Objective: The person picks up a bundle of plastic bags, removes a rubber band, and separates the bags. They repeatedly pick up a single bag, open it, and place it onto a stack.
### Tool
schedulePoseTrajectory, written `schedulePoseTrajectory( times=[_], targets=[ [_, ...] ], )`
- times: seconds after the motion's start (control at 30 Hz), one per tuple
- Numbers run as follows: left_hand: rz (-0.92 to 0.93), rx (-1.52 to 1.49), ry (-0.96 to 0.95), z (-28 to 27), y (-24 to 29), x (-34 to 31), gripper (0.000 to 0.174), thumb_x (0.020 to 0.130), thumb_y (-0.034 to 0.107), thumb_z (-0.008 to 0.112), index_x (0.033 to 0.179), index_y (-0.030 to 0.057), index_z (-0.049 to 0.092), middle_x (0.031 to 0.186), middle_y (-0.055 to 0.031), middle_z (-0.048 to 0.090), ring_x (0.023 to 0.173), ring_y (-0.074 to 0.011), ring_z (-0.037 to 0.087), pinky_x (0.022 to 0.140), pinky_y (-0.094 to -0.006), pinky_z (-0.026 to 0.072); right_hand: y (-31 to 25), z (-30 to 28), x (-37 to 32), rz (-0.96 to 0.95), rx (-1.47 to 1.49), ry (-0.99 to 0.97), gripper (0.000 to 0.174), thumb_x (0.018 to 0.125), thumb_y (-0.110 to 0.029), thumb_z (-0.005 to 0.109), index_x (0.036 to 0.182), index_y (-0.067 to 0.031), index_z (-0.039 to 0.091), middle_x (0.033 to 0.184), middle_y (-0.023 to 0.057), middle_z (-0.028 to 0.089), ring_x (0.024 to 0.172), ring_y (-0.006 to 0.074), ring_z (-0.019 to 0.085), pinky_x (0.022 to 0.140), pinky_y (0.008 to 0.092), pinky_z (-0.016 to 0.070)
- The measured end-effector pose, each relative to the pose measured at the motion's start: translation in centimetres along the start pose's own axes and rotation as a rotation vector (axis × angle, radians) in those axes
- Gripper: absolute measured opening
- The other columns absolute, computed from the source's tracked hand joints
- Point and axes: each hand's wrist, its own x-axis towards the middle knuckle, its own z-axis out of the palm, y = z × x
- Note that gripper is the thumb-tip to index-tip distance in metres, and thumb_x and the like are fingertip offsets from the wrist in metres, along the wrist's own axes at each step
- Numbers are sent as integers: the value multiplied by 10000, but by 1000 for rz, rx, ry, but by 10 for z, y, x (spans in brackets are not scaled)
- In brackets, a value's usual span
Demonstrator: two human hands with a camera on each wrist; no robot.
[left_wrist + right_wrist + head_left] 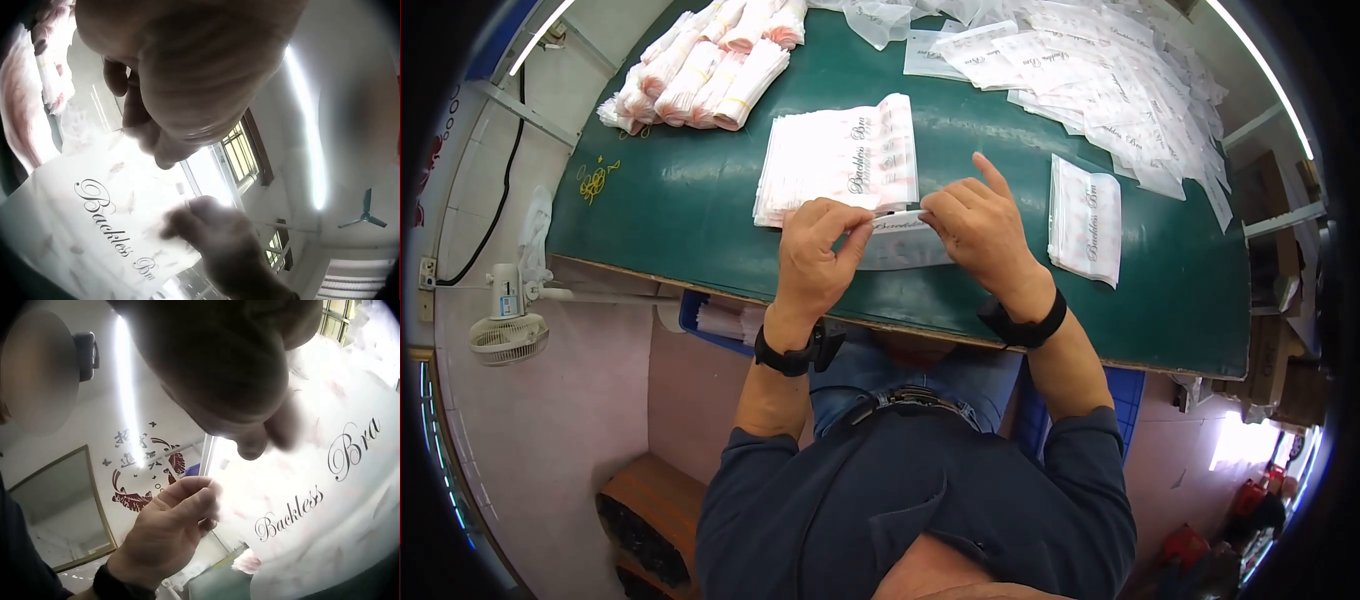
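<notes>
A translucent bag printed "Backless Bra" (900, 248) (115, 234) (312, 506) hangs between both hands in front of the table's near side. The left hand (818, 255) (194, 75) (165, 531) pinches one end of its upper edge between thumb and index finger. At the other end the right hand (983, 235) (219, 244) (231, 369) pinches the same edge, its index finger or another finger sticking up. Just beyond the hands lies a stack of printed bags (830, 160). To the right is a smaller stack (1085, 220).
Rolled bundles of bags (705, 70) lie at the table's back left, with yellow rubber bands (593, 183) nearby. Many loose bags (1090, 80) spread over the back right. A blue crate (700, 325) is under the near edge of the green table (700, 200).
</notes>
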Motion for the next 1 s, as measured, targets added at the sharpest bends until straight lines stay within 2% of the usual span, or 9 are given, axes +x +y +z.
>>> schedulePoseTrajectory(
  times=[0.03, 0.13, 0.3, 0.57, 0.7, 0.8, 0.83, 0.93, 1.0],
  targets=[
    [-4, -1, -4, 0, 8, 2, 123, 886, 84, 811, 1007, 93, 788, 929, -49, 739, 852, -256, 693, 801, -393, 489, -3, -1, -2, 3, 2, -4, 151, 867, -135, 828, 975, -121, 724, 911, 22, 718, 945, 232, 711, 1181, 527, 454],
    [217, 184, 35, 8, 40, 10, 103, 871, 100, 821, 964, 110, 777, 907, -31, 732, 888, -238, 695, 819, -393, 472, -11, -6, -9, -37, 77, -9, 121, 875, -133, 820, 890, -122, 701, 782, 13, 663, 805, 235, 679, 1152, 529, 483],
    [242, 196, -54, 17, 32, 5, 95, 856, 107, 825, 925, 116, 760, 870, -23, 722, 865, -233, 694, 816, -403, 463, -11, -12, -17, -22, 120, -22, 116, 878, -132, 818, 895, -122, 704, 780, 20, 667, 807, 236, 680, 1127, 534, 502],
    [105, 37, -129, 7, 20, -9, 92, 854, 67, 807, 919, 85, 745, 819, -42, 700, 775, -267, 678, 710, -404, 476, 4, -25, -35, -6, 144, -49, 116, 886, -130, 813, 886, -114, 698, 749, 16, 655, 782, 237, 670, 1140, 539, 491],
    [27, -78, -106, 10, 17, -17, 91, 864, 30, 789, 939, 51, 742, 820, -72, 695, 739, -278, 670, 648, -399, 495, 5, -27, -39, 17, 134, -130, 135, 870, -112, 827, 953, -113, 720, 864, 31, 709, 893, 235, 710, 1156, 547, 477],
    [-85, -144, -111, 11, 22, -19, 101, 879, 10, 781, 972, 25, 742, 830, -102, 695, 716, -279, 665, 634, -385, 516, -9, -24, -33, 51, 67, 54, 234, 842, -82, 846, 1048, -114, 738, 1056, 51, 749, 1082, 244, 728, 1176, 554, 458],
    [-88, -146, -112, 13, 22, -20, 101, 879, 10, 781, 972, 25, 742, 830, -102, 695, 716, -279, 665, 634, -385, 516, -15, -21, -33, 52, 68, 51, 234, 842, -82, 846, 1048, -114, 738, 1056, 51, 749, 1082, 244, 728, 1176, 554, 458],
    [-57, -187, -100, 17, 23, -20, 114, 892, 11, 781, 1000, 15, 744, 840, -118, 698, 698, -277, 663, 619, -372, 520, -30, -11, -32, -27, 162, 113, 323, 826, -48, 852, 1121, -115, 742, 1206, 63, 742, 1226, 260, 700, 1190, 546, 450],
    [-65, -192, -103, 19, 24, -22, 116, 894, 10, 780, 1004, 14, 743, 843, -117, 698, 700, -278, 664, 621, -374, 520, -32, -2, -35, -36, 171, 127, 315, 828, -40, 847, 1116, -111, 741, 1201, 62, 743, 1220, 263, 703, 1186, 542, 456]
  ],
)
